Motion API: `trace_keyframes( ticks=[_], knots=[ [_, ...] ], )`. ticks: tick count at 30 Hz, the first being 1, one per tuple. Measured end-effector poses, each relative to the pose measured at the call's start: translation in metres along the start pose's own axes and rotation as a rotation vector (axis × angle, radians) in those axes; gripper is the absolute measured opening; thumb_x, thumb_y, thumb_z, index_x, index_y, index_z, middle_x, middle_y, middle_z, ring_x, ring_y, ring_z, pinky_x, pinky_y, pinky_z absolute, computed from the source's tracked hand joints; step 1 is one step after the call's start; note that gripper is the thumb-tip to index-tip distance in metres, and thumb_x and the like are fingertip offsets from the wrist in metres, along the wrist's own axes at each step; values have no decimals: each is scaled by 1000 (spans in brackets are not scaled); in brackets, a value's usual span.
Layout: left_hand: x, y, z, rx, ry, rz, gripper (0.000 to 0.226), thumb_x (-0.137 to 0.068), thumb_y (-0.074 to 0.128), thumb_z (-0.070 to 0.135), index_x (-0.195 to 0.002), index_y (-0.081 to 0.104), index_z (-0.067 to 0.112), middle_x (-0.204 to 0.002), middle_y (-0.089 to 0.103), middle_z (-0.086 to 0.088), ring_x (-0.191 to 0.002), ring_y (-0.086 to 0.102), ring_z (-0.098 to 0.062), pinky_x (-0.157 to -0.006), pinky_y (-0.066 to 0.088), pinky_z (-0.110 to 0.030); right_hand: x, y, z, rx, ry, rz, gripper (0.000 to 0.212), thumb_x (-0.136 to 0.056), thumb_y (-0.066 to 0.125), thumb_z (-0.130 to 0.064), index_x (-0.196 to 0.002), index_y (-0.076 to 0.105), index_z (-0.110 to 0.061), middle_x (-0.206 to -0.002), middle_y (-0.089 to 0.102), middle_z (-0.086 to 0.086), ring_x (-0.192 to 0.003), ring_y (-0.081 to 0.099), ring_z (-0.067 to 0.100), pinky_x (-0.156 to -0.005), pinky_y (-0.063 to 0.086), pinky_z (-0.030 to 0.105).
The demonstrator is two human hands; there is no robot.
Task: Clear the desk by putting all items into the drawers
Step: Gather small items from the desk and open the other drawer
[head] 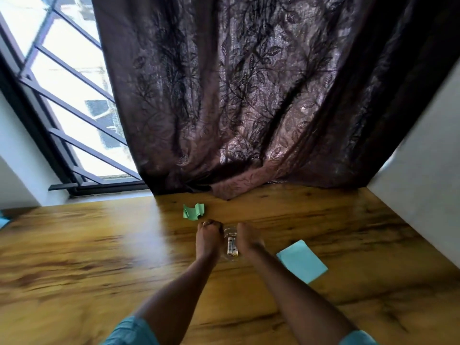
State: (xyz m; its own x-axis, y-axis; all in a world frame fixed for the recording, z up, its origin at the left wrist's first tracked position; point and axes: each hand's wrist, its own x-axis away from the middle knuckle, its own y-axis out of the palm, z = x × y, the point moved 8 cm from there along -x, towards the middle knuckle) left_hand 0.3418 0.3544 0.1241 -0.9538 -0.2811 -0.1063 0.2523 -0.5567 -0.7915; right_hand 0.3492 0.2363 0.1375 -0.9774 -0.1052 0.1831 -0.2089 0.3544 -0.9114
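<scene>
A dark brown leaf-patterned curtain (249, 95) fills most of the view, and its hem bunches on the far edge of a wooden desk (99, 270). To its left stands a barred window (62, 83), bright with daylight, and a white wall (423, 158) closes the right side.

Two bare forearms in teal sleeves (132, 329) reach out over the middle of the desk. A light blue sheet of paper (302, 261) lies flat just right of the right forearm. A small folded green paper (193, 211) sits near the curtain's hem, just beyond the left hand (207, 236).

Between the hands is a clear plastic packet (231, 242) with two batteries (232, 246) inside (the picture is blurred here). The left hand is curled tight and pinches the packet's upper left edge. The right hand (247, 239) lies against its right side, fingers hidden, so I cannot tell its grip.
</scene>
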Motion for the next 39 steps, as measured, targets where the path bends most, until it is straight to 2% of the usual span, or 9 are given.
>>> trace_keyframes(
  ticks=[2,9,15,22,24,26,29,33,39],
  knots=[
    [3,0,-6,38,-33,0,26,-88,47,2,-70,65,3,-79,67,-11,-83,62,-30,-66,53,-39,0,1,-6,32,4,-8,29,-99,38,-9,-125,50,-4,-133,52,16,-122,51,30,-95,45,38],
    [18,-20,-10,31,6,17,26,-90,51,6,-78,74,9,-83,72,-5,-71,64,-15,-62,54,-30,1,4,-14,42,41,-46,34,-98,35,-6,-128,51,-4,-135,52,17,-124,51,30,-97,45,35],
    [42,-32,-18,30,-5,38,26,-95,50,17,-104,73,7,-109,70,-6,-101,61,-18,-86,47,-28,13,-1,-9,-40,49,68,34,-101,31,-12,-129,48,-6,-135,51,14,-123,51,26,-97,45,35],
    [78,-45,-52,39,-90,49,28,-96,48,16,-114,69,11,-117,66,-9,-108,58,-23,-88,49,-30,62,0,-25,-68,23,232,24,-95,44,-9,-107,63,-5,-112,66,10,-104,63,23,-84,51,32],
    [88,-55,-61,39,-100,69,27,-96,48,17,-113,69,12,-115,66,-8,-106,58,-22,-86,49,-29,79,10,-38,-68,-41,241,23,-92,44,-5,-102,64,-10,-107,69,7,-100,65,22,-90,51,36],
    [100,-69,-69,44,-89,98,26,-96,50,17,-112,70,12,-113,67,-8,-103,60,-20,-85,50,-28,97,22,-56,-71,-120,254,31,-90,40,0,-110,62,-11,-115,66,9,-108,62,23,-98,45,43],
    [123,-94,-82,88,-68,138,24,-96,51,17,-108,71,9,-108,69,-9,-97,62,-19,-81,48,-24,124,42,-81,-19,-200,243,39,-93,35,-3,-127,53,-9,-130,56,11,-123,52,24,-107,37,37],
    [166,-127,-123,146,-113,162,25,-94,52,14,-100,74,5,-106,70,-14,-101,62,-26,-89,43,-30,165,74,-119,-38,-185,227,40,-94,36,-5,-131,50,-9,-132,53,11,-123,51,26,-99,42,33],
    [256,-170,-201,179,-216,202,25,-94,52,16,-108,70,7,-114,68,-12,-109,57,-27,-94,36,-29,266,129,-185,-153,-214,301,32,-88,37,-12,-104,64,-7,-107,63,14,-100,62,33,-82,49,37]
  ],
)
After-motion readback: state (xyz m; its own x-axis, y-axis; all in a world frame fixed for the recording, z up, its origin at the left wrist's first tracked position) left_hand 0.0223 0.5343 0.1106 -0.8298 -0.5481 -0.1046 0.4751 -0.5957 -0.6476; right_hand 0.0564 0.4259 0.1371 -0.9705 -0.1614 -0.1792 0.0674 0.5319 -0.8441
